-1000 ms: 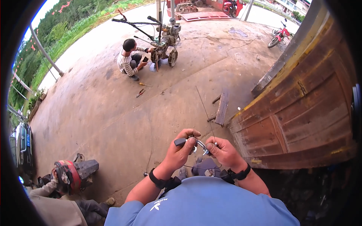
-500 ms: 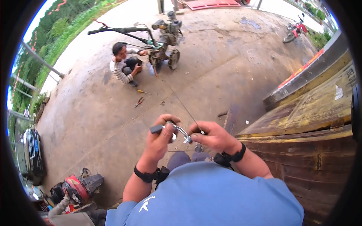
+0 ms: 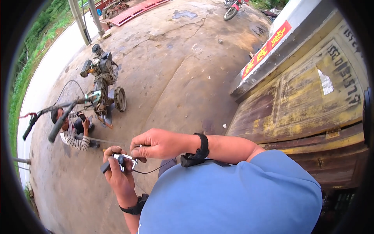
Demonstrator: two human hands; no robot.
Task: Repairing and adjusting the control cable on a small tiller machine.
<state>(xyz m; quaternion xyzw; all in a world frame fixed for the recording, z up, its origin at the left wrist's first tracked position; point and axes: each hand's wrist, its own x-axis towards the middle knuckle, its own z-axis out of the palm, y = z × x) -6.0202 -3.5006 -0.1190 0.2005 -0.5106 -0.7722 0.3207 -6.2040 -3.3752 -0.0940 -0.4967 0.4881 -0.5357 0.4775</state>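
Observation:
In my left hand (image 3: 119, 180) is a small silver metal lever piece (image 3: 128, 163) with a black block-like end (image 3: 105, 167), its fingers curled around it. Close against it, my right hand (image 3: 160, 143) pinches the thin end of a cable (image 3: 140, 146) between thumb and fingers. A thin dark cable (image 3: 150, 172) runs from the lever piece toward my shirt. The fingers hide part of the fitting, so how cable and lever are joined cannot be made out.
A two-wheeled walking tractor (image 3: 102, 84) stands ahead on the left, its long handlebars (image 3: 58, 121) reaching over a squatting person (image 3: 74, 136) with a dark object in hand. On the right rises a worn wooden door (image 3: 296, 101). A red motorbike (image 3: 233, 9) is parked far off.
The view has swung right, so the tractor and squatting person sit farther left. My hands have shifted left in the picture, and my right hand now reaches across close over the lever piece.

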